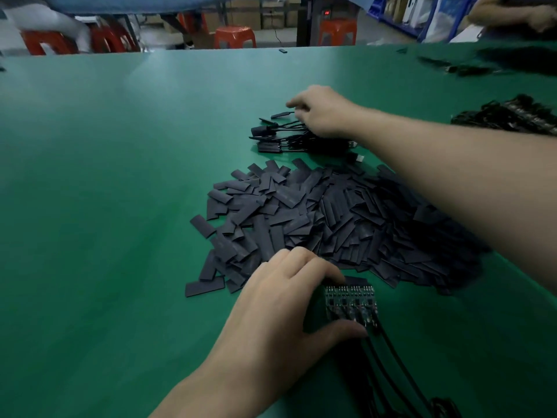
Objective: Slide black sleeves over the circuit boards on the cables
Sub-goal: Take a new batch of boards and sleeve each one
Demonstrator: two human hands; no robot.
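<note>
on a green work table (pixel 105 176), a person's left hand (pixel 289 300) grasps a row of bare circuit boards (pixel 351 303), thumb on the near edge and fingers curled over the far edge, at the near rim of a wide heap of flat black sleeves (pixel 331 218). the boards' cables (pixel 391 366) trail off toward the lower right corner. the right arm stretches over the heap, and the right hand (pixel 324 114) rests, fingers bent, on a small bunch of sleeved cables (pixel 280 137) lying just beyond the heap; whether those fingers actually grip a cable cannot be told from this angle. a sleeve lies just behind the boards, by the left fingertips. well to the right lies another dark bundle (pixel 512 116) of cables and boards, blurred. a lone sleeve (pixel 282 51) sits near the table's far edge. past that edge stand red plastic stools (pixel 235 36), and another person's hand (pixel 518 13) shows at the upper right corner.
</note>
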